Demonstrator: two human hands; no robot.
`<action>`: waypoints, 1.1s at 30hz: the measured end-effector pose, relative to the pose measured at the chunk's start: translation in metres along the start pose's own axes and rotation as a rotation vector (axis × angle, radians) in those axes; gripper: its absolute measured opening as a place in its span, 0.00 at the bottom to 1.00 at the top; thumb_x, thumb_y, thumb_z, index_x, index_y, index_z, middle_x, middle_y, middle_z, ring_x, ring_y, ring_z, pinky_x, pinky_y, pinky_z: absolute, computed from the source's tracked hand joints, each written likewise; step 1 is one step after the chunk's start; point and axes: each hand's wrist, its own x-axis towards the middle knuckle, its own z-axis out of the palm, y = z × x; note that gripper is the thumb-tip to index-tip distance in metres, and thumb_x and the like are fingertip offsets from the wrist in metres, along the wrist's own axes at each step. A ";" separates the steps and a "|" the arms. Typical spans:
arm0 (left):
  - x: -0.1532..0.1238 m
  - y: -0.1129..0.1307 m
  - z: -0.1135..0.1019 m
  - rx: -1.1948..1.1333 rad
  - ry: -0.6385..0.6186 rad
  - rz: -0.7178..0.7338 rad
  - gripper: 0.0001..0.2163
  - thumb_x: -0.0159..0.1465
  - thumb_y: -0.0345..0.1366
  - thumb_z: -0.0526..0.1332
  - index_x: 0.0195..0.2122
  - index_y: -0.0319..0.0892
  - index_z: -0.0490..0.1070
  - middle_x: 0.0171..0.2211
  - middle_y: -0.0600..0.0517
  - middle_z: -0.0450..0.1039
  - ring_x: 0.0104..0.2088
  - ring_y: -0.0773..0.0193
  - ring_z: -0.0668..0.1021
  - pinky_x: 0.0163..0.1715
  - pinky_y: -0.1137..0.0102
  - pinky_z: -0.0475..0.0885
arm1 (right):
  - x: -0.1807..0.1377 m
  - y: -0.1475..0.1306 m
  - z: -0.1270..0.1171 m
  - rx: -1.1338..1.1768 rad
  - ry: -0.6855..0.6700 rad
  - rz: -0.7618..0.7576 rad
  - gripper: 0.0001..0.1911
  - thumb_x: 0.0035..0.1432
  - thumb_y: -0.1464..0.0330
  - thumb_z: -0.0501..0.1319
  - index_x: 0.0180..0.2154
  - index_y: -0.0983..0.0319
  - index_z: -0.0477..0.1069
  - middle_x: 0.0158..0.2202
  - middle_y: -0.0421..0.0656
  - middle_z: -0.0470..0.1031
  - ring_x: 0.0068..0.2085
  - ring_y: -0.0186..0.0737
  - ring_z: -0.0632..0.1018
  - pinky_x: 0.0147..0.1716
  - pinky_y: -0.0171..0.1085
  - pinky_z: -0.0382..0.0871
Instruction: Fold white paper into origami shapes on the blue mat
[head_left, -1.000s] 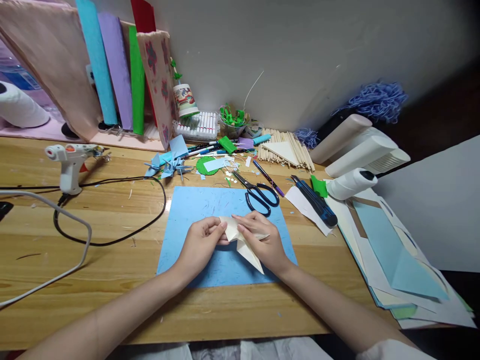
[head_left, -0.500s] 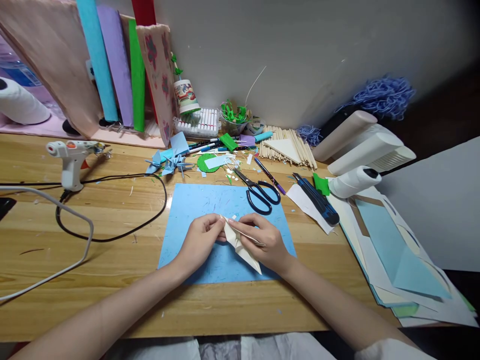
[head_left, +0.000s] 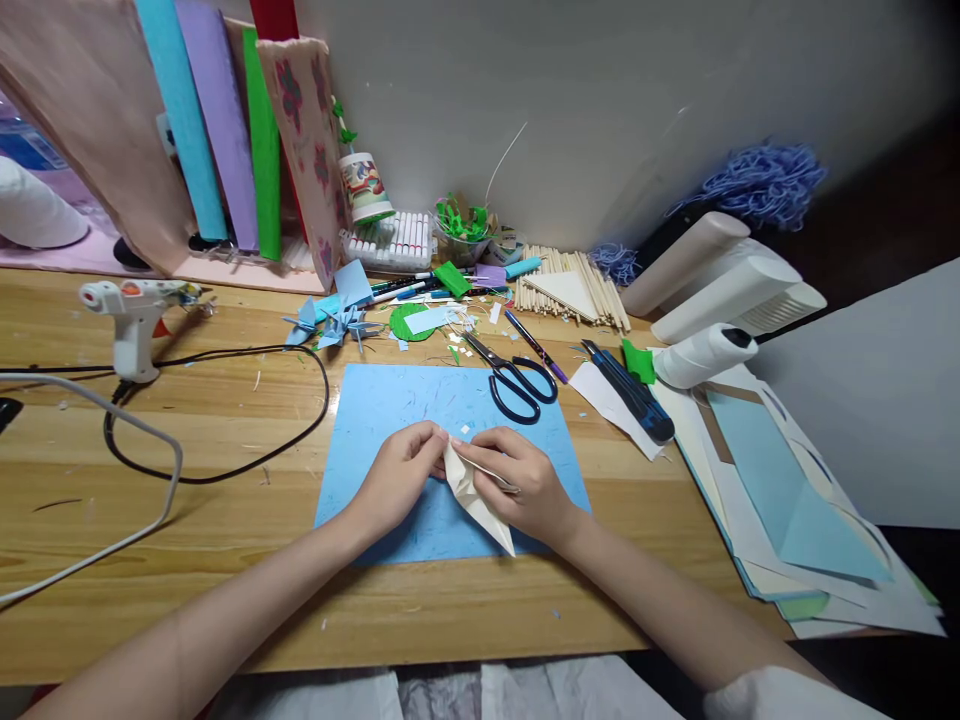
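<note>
A folded cream paper piece (head_left: 476, 500) with a long pointed tip lies over a light blue sheet (head_left: 405, 410) on the wooden desk (head_left: 225, 440). My left hand (head_left: 397, 475) pinches its upper left end with curled fingers. My right hand (head_left: 517, 485) is closed over its right side, fingers pressing a thin flap down. The paper's point sticks out below my right hand toward the desk's front edge.
Black-handled scissors (head_left: 514, 380) and a purple pen (head_left: 536, 345) lie just behind the blue sheet. A glue gun (head_left: 131, 315) with a black cable (head_left: 247, 460) stands at the left. Paper sheets (head_left: 787, 500) are stacked at the right, beside white rolls (head_left: 712, 290). Wooden sticks (head_left: 574, 290), markers and paper scraps crowd the back.
The wide flap of the cream paper has been folded in, so the piece is narrower. Both hands stayed on it and shifted slightly.
</note>
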 end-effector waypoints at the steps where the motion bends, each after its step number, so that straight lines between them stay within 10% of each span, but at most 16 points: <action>1: 0.000 0.000 0.000 0.016 -0.008 0.012 0.11 0.59 0.41 0.54 0.24 0.39 0.65 0.22 0.56 0.66 0.26 0.68 0.71 0.29 0.73 0.68 | 0.000 0.000 0.000 0.011 0.002 0.008 0.18 0.54 0.78 0.53 0.46 0.62 0.68 0.34 0.46 0.69 0.35 0.38 0.70 0.34 0.38 0.68; 33: -0.002 -0.006 -0.001 0.329 0.072 0.088 0.16 0.61 0.42 0.49 0.20 0.41 0.61 0.18 0.57 0.61 0.21 0.67 0.66 0.23 0.74 0.61 | 0.000 -0.010 0.004 0.125 -0.119 0.215 0.02 0.56 0.71 0.52 0.31 0.62 0.63 0.27 0.42 0.68 0.30 0.37 0.69 0.31 0.35 0.63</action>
